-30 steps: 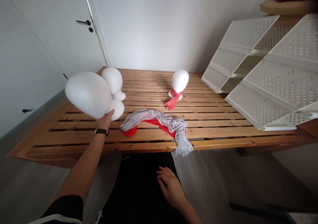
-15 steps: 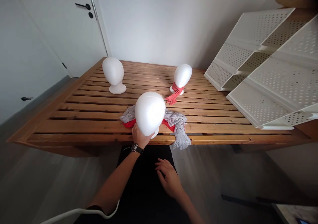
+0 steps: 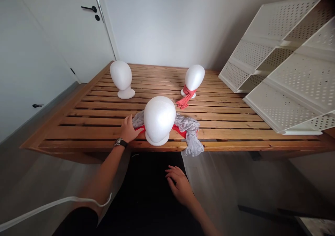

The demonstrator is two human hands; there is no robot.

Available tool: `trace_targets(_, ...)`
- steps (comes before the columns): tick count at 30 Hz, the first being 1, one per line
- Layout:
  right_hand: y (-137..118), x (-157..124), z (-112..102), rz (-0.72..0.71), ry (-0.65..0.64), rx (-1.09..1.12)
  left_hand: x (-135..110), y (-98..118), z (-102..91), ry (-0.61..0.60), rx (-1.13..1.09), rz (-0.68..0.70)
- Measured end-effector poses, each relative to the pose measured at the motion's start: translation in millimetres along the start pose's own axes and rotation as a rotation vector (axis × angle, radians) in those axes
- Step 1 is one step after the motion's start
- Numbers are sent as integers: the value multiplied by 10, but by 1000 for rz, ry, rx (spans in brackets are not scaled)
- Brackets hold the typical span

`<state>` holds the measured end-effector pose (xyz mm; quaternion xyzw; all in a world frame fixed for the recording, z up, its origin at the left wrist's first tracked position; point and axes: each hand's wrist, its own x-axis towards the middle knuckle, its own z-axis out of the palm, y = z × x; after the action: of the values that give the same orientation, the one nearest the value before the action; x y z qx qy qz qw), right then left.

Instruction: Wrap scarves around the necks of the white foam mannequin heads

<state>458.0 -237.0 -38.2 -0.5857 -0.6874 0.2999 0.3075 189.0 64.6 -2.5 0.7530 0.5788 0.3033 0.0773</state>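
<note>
Foam head stands on a scarf, left hand spread beside it, right hand curled off the table

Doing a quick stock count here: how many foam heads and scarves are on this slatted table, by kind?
Foam mannequin heads: 3
Red scarves: 2
Grey scarf: 1
Total: 6
</note>
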Motion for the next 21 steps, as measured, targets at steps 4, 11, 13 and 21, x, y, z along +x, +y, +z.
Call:
trace_targets(4, 22, -3, 14, 9, 3, 15, 350, -160, 6, -148, 99, 37)
trace_targets(11, 74, -17, 45, -6, -18, -12, 614, -200, -31, -266, 60, 50)
trace_targets(13, 77, -19, 43, -8, -18, -13, 581, -213, -31, -289, 49, 51)
trace_targets(21, 48, -27, 27, -8, -13, 0, 578, -170, -88, -221, -178, -49)
